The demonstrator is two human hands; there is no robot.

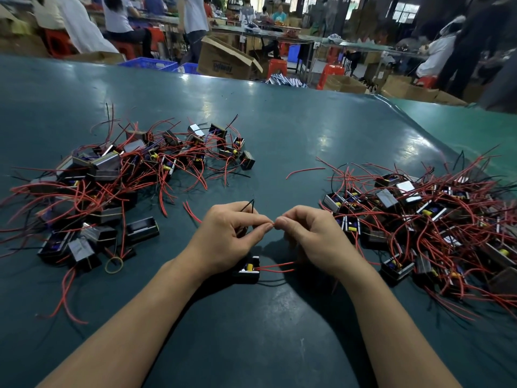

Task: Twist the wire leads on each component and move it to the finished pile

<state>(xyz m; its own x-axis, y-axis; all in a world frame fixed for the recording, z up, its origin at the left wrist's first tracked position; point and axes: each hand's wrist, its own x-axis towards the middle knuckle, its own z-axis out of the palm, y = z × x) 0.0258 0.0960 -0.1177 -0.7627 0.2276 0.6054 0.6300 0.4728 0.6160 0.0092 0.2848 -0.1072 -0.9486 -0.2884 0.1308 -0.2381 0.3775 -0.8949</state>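
Two hands meet in the middle of the frame, fingertip to fingertip. The left hand (233,233) pinches a thin wire tip between thumb and first finger. The right hand (306,236) pinches the same spot from the other side, thumb and finger pressed together on it. The tip itself is too small to see well. Two thin black wires (247,206) stick up from behind the left hand.

Just below the hands, a small black component (247,271) lies on the table, partly under the left wrist. It has a yellow part on top. Red wire leads (277,267) run from it to the right and go under the right hand.

The table (279,135) is dark green and shiny. On the left side of the frame sits a big pile (112,180) of the same little black blocks with red wires going every way. On the right side sits another pile (428,219) just like it. A loose red wire (305,171) lies between the two piles, above the hands. A yellow rubber band (114,265) lies flat at the near edge of the left pile.

Along the top of the frame are cardboard boxes (223,58), blue crates (149,63), red stools (277,67) and people at other tables.
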